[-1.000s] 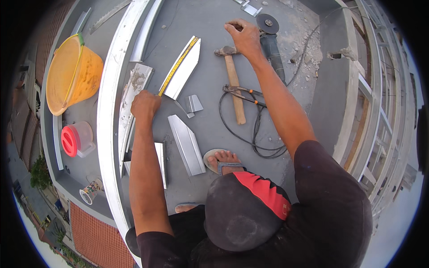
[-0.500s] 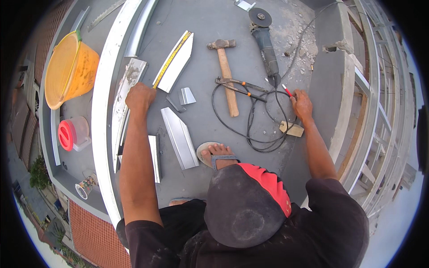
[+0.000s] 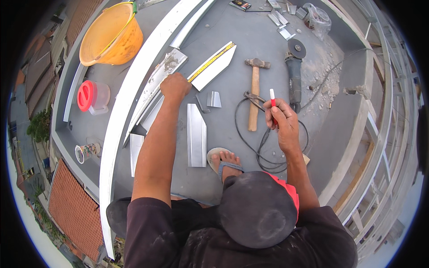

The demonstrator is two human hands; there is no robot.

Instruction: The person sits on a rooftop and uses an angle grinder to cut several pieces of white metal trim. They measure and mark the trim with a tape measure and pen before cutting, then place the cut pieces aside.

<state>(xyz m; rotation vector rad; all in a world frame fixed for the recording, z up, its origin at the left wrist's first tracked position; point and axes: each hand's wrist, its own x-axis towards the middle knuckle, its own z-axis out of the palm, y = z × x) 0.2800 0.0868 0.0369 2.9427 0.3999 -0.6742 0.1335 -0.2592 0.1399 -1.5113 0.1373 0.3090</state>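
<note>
My left hand (image 3: 175, 87) is closed at the near end of a yellow tape measure (image 3: 210, 62), whose blade lies along a white metal channel piece (image 3: 220, 67) with an angled end. The tape's case, if inside the fist, is hidden. My right hand (image 3: 283, 123) holds up a red marker (image 3: 273, 102) with a white tip, pinched between thumb and fingers. Behind that hand lie a wooden-handled hammer (image 3: 254, 89) and end-cutting pincers (image 3: 253, 96), their handles mostly covered. Near the left hand rest a small bent metal offcut (image 3: 214, 99) and another cut channel (image 3: 196, 136).
An angle grinder (image 3: 294, 73) lies at the right, its black cable (image 3: 239, 129) looped on the floor near rubble (image 3: 319, 91). A long white metal profile (image 3: 123, 116) runs along the left. Beyond it stand an orange bucket (image 3: 118, 38), a red-lidded container (image 3: 93, 97) and a plastic cup (image 3: 86, 152).
My right hand has risen from beside the cable and moved inward, bringing the marker upright before the hammer. My left hand stays at the tape. The whole view has shifted.
</note>
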